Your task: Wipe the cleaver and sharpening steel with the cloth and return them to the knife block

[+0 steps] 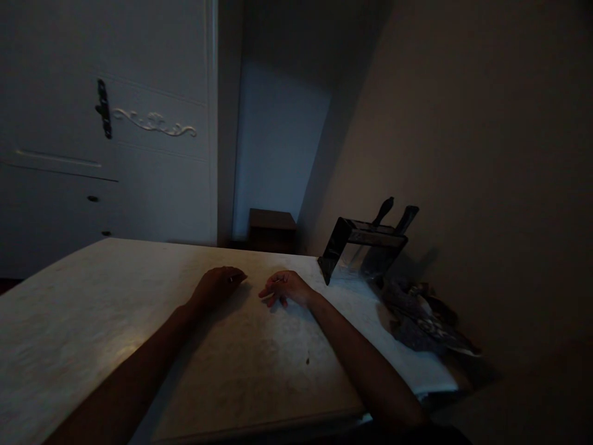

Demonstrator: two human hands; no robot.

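Both hands are over the pale tabletop (259,352), near its far edge, with a small gap between them. My left hand (222,284) has its fingers together and curled toward the right; whether something small is between them is too dark to tell. Palm partly turned up, my right hand (285,287) rests with its fingers loosely apart and nothing visible in it. Nearest to the right hand, further right, stands a dark-framed knife holder (365,247) with two black handles sticking up.
A crumpled dark cloth (426,315) lies along the table's right side by the wall. A small dark speck (307,358) is on the tabletop. Beyond the table are a white cabinet (157,179) at left and a brown box-like piece (272,221).
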